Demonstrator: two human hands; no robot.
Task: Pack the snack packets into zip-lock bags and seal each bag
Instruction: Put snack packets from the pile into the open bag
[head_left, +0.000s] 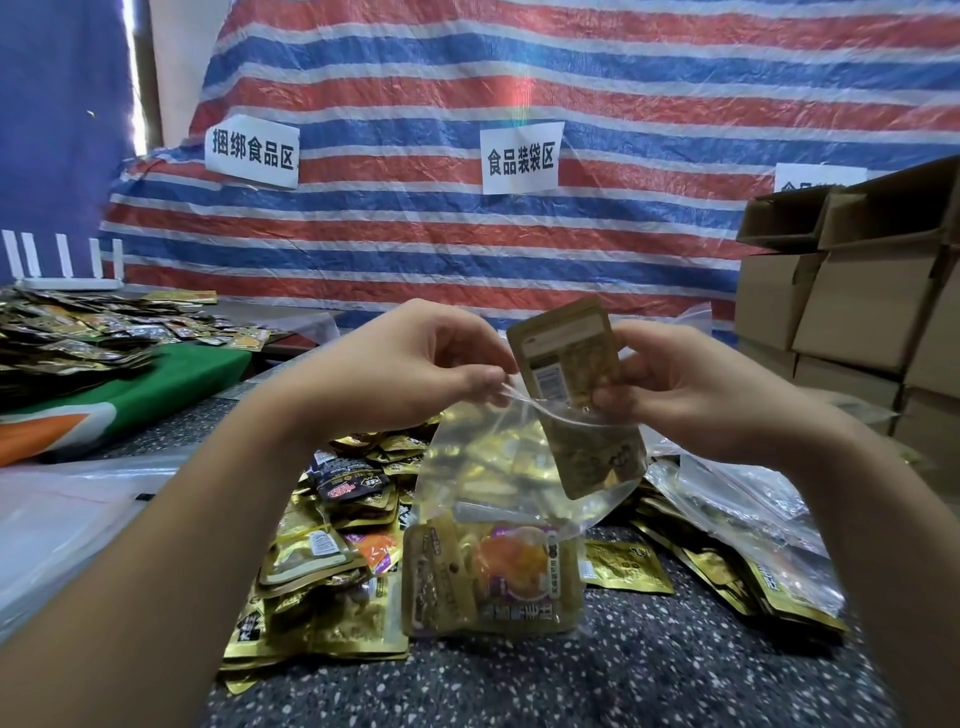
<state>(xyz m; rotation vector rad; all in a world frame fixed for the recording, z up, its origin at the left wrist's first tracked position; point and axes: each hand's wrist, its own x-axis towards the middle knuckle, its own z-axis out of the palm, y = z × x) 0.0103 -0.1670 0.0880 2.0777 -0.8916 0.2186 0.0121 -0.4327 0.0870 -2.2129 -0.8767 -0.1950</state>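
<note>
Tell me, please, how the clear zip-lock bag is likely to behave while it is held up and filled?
The zip-lock bag will probably be floppy: its film creases and sags below the left hand pinching its rim. It likely stays light, since only a few snack packets sit at the bottom. The mouth may close without that pinch while the right hand slides in a gold packet.

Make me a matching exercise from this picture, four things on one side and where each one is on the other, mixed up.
Things:
1. gold packet
2. zip-lock bag
3. cardboard boxes
4. paper sign

Places:
A. stacked at the far right
B. stuck on the striped tarp
C. mouth pinched open by the left hand
D. held by the right hand, halfway into the bag

Pairs: 1-D, 2-C, 3-A, 4-B
</note>
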